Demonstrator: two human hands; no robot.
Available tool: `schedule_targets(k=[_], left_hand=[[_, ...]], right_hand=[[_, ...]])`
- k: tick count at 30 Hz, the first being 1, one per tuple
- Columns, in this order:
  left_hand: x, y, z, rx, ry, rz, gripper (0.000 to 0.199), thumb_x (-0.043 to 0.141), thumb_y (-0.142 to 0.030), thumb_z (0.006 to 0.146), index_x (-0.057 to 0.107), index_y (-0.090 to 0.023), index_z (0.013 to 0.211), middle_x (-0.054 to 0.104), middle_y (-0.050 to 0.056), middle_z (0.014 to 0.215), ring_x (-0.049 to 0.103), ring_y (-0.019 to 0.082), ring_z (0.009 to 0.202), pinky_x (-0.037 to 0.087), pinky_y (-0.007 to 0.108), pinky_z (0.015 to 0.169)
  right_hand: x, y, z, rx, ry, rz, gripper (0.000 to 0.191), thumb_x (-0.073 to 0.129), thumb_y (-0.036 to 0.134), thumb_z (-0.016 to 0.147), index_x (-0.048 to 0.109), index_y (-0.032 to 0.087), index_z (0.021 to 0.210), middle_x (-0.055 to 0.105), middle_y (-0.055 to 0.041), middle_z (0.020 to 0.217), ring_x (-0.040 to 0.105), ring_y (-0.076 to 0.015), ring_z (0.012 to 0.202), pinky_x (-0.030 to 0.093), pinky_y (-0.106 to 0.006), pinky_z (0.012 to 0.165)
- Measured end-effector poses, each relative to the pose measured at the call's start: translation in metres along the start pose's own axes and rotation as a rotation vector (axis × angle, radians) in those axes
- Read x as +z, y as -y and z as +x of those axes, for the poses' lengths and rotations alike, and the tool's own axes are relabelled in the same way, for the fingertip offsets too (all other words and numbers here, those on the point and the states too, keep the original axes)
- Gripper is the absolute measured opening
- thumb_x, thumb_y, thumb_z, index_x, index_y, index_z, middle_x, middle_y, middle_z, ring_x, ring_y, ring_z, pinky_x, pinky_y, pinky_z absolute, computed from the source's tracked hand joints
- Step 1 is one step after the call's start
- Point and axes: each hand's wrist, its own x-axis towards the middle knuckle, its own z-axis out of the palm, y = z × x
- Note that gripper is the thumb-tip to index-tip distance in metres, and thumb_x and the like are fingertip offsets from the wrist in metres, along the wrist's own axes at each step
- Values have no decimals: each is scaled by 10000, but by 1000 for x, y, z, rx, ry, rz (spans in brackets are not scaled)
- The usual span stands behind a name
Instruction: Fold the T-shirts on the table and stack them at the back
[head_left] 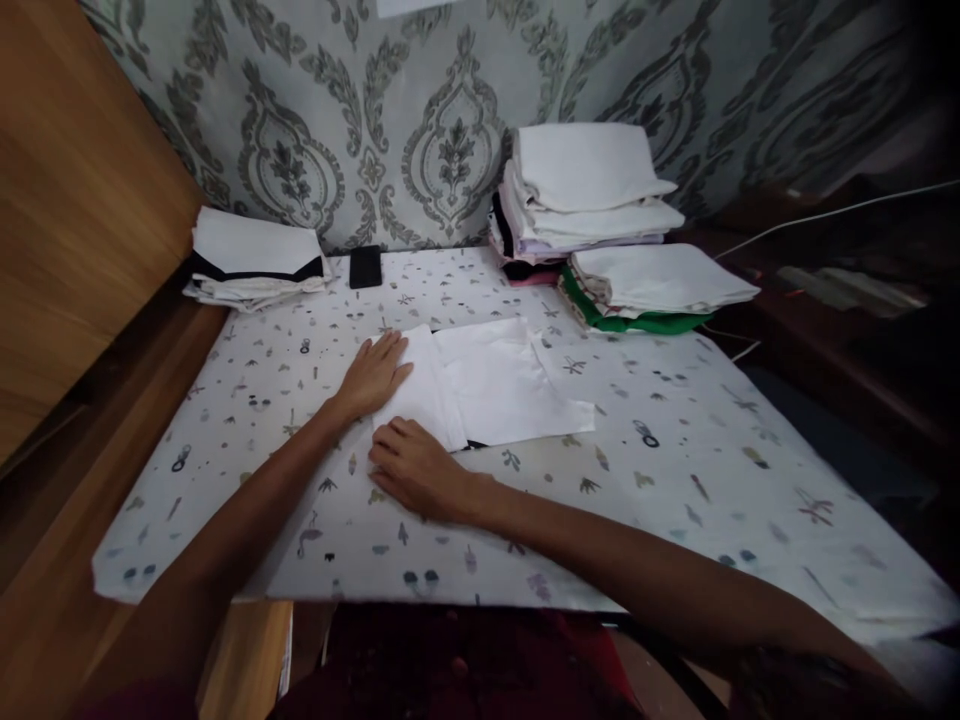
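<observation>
A white folded garment (495, 385) with thin black trim lies flat on the table, its left part doubled over into a layered panel. My left hand (375, 372) rests on the far left edge of this panel, palm down and fingers stretched out. At the near left corner of the garment is my right hand (420, 472), its fingers bent and held together at the cloth's edge. The fingertips of that hand are partly hidden, so the exact grip on the cloth is hard to see.
A printed white cloth (600, 520) covers the table. Folded clothes (255, 250) lie at the back left, beside a black phone (366, 267). A tall stack of clothes (585, 170) and a lower pile (660, 280) stand at the back right. Wooden furniture (90, 200) borders the left.
</observation>
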Motion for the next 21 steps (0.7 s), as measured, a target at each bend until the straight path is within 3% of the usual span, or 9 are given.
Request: schedule_targets(k=[6, 9, 13, 16, 18, 21], left_hand=[[-6, 9, 13, -87, 20, -47, 619, 281, -519, 1010, 342, -195, 1534, 254, 122, 1650, 154, 273, 1543, 103, 569, 1224], [-5, 13, 16, -127, -93, -175, 577, 387, -476, 988, 413, -178, 1482, 292, 151, 1634, 173, 292, 1537, 123, 559, 1227], [-5, 9, 1, -314, -421, -672, 458, 521, -387, 933, 494, -198, 1350, 474, 151, 1502, 395, 273, 1434, 322, 471, 1182], [-10, 1, -26, -565, -517, -1157, 337, 627, -317, 874, 540, -213, 1182, 636, 117, 1241, 619, 230, 1180, 496, 417, 1032], [-18, -7, -45, -645, -460, -1374, 304, 700, -261, 813, 560, -187, 1073, 682, 108, 1077, 681, 212, 1018, 563, 386, 906], [-31, -20, -64, -667, -156, -1482, 311, 762, -255, 736, 606, -150, 985, 715, 108, 935, 704, 210, 825, 594, 342, 698]], right_hand=[[-2, 0, -1, 15, -49, 132, 89, 596, 246, 911, 615, 173, 861, 597, -83, 968, 491, -218, 884, 479, -398, 832], [-8, -2, -3, 47, -109, 307, 123, 565, 251, 927, 650, 163, 929, 623, -87, 955, 554, -217, 907, 512, -403, 870], [-21, -19, 0, 271, -318, 455, 270, 457, 272, 980, 633, 170, 1158, 649, -133, 1179, 576, -237, 1155, 485, -435, 1013], [-28, -48, 9, 483, -461, 512, 380, 395, 357, 1005, 590, 174, 1276, 582, -160, 1365, 511, -243, 1303, 401, -464, 1117], [-29, -67, 16, 600, -508, 560, 424, 390, 408, 1002, 572, 191, 1316, 545, -150, 1427, 471, -241, 1357, 353, -463, 1155], [-26, -85, 23, 720, -529, 615, 453, 388, 428, 993, 564, 188, 1334, 523, -143, 1459, 436, -241, 1392, 296, -454, 1189]])
